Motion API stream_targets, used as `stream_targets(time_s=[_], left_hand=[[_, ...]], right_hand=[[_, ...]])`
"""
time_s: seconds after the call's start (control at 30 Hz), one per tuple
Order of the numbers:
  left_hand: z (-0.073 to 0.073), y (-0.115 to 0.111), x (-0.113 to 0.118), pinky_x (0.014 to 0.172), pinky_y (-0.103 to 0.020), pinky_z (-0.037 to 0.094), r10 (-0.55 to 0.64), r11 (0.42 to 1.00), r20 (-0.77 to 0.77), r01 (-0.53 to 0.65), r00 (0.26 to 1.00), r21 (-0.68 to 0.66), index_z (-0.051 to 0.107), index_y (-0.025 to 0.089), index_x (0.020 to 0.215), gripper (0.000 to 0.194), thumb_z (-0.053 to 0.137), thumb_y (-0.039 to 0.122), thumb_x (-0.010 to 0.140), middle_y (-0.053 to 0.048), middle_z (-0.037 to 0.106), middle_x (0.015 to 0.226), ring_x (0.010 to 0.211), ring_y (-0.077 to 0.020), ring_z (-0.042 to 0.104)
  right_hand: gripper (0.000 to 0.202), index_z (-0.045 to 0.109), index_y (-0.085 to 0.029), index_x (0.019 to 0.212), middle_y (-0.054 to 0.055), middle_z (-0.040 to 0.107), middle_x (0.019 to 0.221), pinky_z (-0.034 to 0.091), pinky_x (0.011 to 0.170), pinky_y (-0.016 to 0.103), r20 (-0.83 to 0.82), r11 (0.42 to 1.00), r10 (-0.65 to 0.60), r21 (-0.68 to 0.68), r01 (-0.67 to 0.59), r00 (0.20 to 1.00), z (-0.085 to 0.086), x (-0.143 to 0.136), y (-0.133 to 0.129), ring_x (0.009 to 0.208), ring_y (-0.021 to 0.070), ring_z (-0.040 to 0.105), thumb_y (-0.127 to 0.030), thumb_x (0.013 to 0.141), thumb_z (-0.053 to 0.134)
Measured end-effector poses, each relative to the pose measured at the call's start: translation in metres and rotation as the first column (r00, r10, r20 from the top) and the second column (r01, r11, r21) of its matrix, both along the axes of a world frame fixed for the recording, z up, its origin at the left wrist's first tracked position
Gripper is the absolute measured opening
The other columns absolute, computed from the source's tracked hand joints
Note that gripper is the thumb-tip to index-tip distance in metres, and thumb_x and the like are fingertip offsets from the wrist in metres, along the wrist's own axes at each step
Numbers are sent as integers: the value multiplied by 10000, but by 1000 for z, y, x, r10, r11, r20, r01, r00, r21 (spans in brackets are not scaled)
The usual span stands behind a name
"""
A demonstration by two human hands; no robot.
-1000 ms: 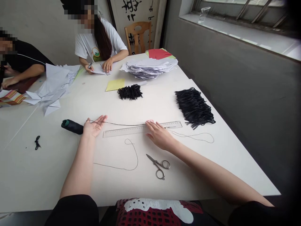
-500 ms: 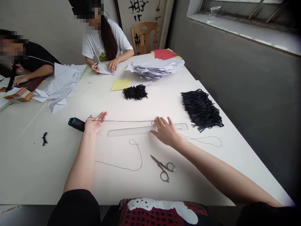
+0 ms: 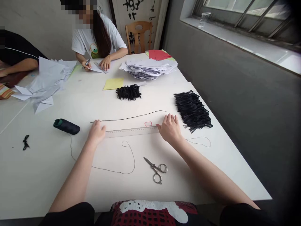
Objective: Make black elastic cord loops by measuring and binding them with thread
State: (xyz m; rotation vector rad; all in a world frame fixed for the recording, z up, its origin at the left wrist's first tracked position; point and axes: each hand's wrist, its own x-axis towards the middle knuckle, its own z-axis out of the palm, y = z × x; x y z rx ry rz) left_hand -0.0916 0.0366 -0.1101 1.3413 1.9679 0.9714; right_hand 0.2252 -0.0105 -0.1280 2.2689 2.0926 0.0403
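— How do the person's arms lie?

— Both bare forearms reach forward over the white table (image 3: 42, 175); the left hand (image 3: 97, 131) rests palm down at the left end of the clear plastic ruler (image 3: 131, 131), and the right hand (image 3: 169, 129) lies palm down over its right end.

— Are the hands gripping anything?

— Neither is; the left is loosely spread, fingers flat and touching the near end of the cut black cord (image 3: 129, 118), which lies almost straight just beyond the ruler; the right is flat with fingers together, pressing on the ruler and grasping nothing.

— What lies close by?

— A dark thread spool (image 3: 66, 126) just left of the left hand; steel scissors (image 3: 156, 169) nearer the body; a heap of cut black cords (image 3: 191, 110) just right of the right hand.
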Motion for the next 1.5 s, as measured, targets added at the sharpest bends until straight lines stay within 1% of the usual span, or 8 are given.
stream_targets(time_s=[0.2,0.37,0.57,0.8,1.03,1.3,1.43,1.5], left_hand=[[-23,-23,21,1222,-470,82,-153,987,-308,128,939,-98,330,-73,1464,737,541,312,871,-268,194,1588,1499,-331,138],[-28,-20,14,1205,-531,121,-239,968,-562,145,792,-207,291,-24,1504,730,371,442,947,-222,192,1606,1498,-341,139],[-30,-9,3,1190,-560,153,-200,977,-647,105,736,-183,322,74,1521,691,329,481,962,-200,244,1600,1488,-338,186],[-26,11,-5,1176,-586,165,-212,974,-654,100,726,-204,363,161,1517,688,300,554,956,-176,227,1611,1493,-334,172],[-27,24,-16,1174,-618,98,-271,960,-637,152,722,-236,310,174,1539,716,288,576,946,-127,185,1629,1503,-323,125],[-32,30,-16,1178,-604,40,-227,974,-617,172,754,-149,366,180,1514,719,314,607,937,-175,192,1621,1503,-328,126],[-32,28,-17,1187,-575,54,-159,987,-544,146,824,-68,267,128,1545,756,301,591,948,-213,189,1612,1504,-325,124],[-33,28,-18,1189,-564,78,-114,991,-502,134,857,2,240,114,1548,750,296,569,955,-207,187,1615,1503,-322,130]], right_hand=[[713,301,119,1470,288,299,1523,258,1189,443,-96,998,70,12,-69,993,-4,-3,14,1432,348,320,-423,1008,330],[727,298,73,1491,240,286,1551,268,1189,432,-172,991,126,73,-114,977,-23,4,28,1453,335,278,-467,1005,323],[725,351,49,1470,239,348,1525,309,1163,435,-162,976,176,160,-150,971,-36,14,31,1427,342,321,-504,1007,276],[688,370,-24,1488,244,351,1518,316,1144,451,-123,988,109,125,-94,986,-29,10,30,1422,372,312,-509,1001,327],[799,230,36,1527,234,322,1541,282,1165,444,-144,996,62,67,-53,988,-23,13,32,1445,362,274,-554,993,309],[771,313,19,1497,272,287,1542,286,1141,496,-101,995,48,87,-40,994,-29,17,34,1437,395,266,-557,985,327],[686,332,13,1483,288,294,1529,261,1142,521,-196,994,-5,106,26,981,-11,11,31,1433,387,267,-472,999,371],[542,414,-11,1428,288,370,1474,254,1124,558,-299,985,83,168,-33,951,6,-1,24,1384,372,337,-363,1023,340]])
